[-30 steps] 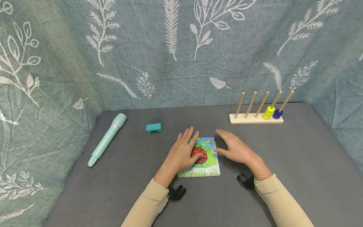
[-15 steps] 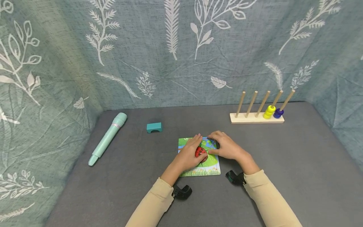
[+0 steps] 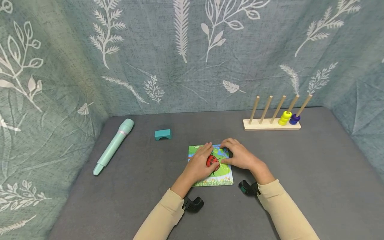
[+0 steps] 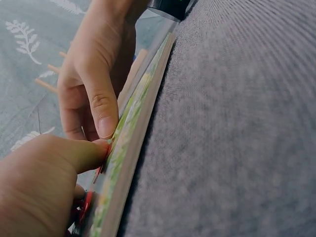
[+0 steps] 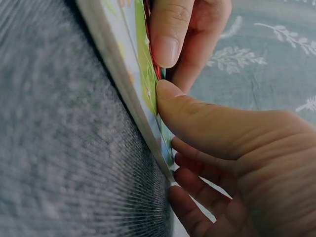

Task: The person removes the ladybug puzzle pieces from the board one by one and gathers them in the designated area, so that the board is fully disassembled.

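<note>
A flat square puzzle [image 3: 222, 173] with a red ladybird on green leaves lies on the dark table. My left hand [image 3: 198, 165] rests across its left and middle part, fingers extended and together, thumb on the ladybird [image 3: 211, 160]. At the puzzle's upper right, my right hand [image 3: 240, 156] touches the picture with its thumb [image 5: 190, 111]; its bent fingertips are near the top edge. The two thumbs nearly meet in the right wrist view. The left wrist view shows the puzzle's thin pale edge [image 4: 143, 133]. The hands hide part of the picture.
A mint-green toy microphone [image 3: 113, 146] lies at the left of the table. A teal arch block [image 3: 163, 134] sits behind the puzzle to the left. At the back right stands a wooden peg rack [image 3: 255, 127] with yellow beads [image 3: 285, 118] and dark blue beads [image 3: 294, 119].
Both hands shifted inward: the left one slid right over the puzzle, and the right one came left onto its upper right part. Over the last half second they have barely moved.
</note>
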Demonstrator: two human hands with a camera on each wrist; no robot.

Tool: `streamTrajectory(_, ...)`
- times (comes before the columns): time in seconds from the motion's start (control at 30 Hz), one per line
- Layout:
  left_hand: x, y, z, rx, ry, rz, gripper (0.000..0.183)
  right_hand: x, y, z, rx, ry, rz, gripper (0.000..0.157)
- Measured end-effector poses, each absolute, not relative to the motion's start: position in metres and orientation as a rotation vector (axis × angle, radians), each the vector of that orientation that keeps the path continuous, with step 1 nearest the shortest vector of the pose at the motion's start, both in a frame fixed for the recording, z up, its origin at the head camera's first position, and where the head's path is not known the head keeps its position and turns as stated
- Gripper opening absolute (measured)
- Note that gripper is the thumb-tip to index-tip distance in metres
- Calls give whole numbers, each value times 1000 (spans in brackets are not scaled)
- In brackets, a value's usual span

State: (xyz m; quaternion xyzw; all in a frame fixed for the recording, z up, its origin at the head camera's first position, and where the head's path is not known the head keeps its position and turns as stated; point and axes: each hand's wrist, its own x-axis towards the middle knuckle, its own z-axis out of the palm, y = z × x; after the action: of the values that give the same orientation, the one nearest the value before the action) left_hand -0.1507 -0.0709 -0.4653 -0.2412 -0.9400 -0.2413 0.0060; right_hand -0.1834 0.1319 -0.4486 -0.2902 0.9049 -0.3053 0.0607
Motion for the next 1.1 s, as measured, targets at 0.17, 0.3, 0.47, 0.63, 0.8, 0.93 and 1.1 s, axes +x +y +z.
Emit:
streamTrajectory(0.17, -151, -71, -466, -772, -2920, -729, 62, -184, 133, -448, -920, 2720, -897, 46)
streamTrajectory(0.3, -151, -71, -465, -777, -2916, -728, 61, -185, 133, -447, -927, 2698, -887, 48)
streamTrajectory(0.47, -150, -70, -467, -758, -2925, -752, 61, -185, 133, -445, -928, 2671, -878, 50)
streamTrajectory(0.63, -150, -69, -468, -758, -2923, -781, 61, -185, 133, -444, -880, 2648, -888, 49)
streamTrajectory(0.8, -149, -69, -467, -759, -2925, -790, 62, -185, 131, -443, -799, 2588, -931, 49)
streamTrajectory(0.93, -150, -69, -467, -763, -2931, -803, 63, -186, 131, -443, -768, 2542, -990, 48)
streamTrajectory(1.1, -150, -70, -466, -763, -2933, -823, 64, -189, 132, -447, -774, 2536, -1039, 50)
